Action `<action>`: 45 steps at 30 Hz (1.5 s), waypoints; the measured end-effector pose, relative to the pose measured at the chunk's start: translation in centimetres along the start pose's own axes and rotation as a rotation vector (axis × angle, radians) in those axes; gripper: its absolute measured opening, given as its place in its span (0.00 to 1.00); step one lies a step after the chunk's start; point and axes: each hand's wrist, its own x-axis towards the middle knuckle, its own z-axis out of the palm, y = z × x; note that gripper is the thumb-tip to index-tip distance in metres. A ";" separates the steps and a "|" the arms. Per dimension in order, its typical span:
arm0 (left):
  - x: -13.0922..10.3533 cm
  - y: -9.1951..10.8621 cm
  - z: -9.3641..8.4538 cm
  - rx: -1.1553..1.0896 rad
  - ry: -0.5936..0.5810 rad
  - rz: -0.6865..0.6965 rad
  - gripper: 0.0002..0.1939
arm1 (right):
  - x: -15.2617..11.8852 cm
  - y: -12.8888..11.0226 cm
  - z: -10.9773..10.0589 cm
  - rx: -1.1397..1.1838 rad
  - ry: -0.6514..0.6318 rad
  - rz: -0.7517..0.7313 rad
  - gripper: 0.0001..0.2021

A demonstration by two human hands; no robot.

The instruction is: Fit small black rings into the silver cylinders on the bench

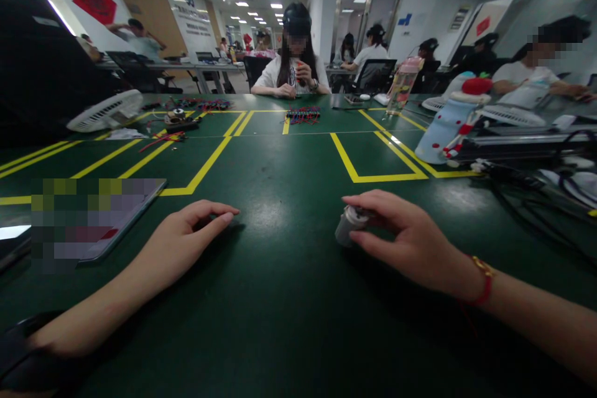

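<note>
My right hand [403,236] has its thumb and fingers around a small grey cylinder [347,225] with a darker, metallic-looking top. The cylinder leans slightly and is at or just above the green table; exact contact with the surface cannot be made out. A red cord bracelet with a gold piece circles my right wrist. Across from it, my left hand [193,227] lies on the table with nothing in it. Its fingers point forward and the thumb is stretched out beside them. A tablet or phone-like device [135,217], partly blurred out, lies left of that hand.
Yellow tape lines [392,178] mark the green table [289,298]. A blue bottle [436,134] with a red top and black cables [517,199] are at the right. Farther back are wired parts [303,114], a white fan [107,112] and a person [296,62] seated opposite.
</note>
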 end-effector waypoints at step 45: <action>-0.1 2.8 2.0 -0.072 -0.076 0.302 0.15 | 1.1 3.4 -2.7 -0.080 0.215 0.364 0.22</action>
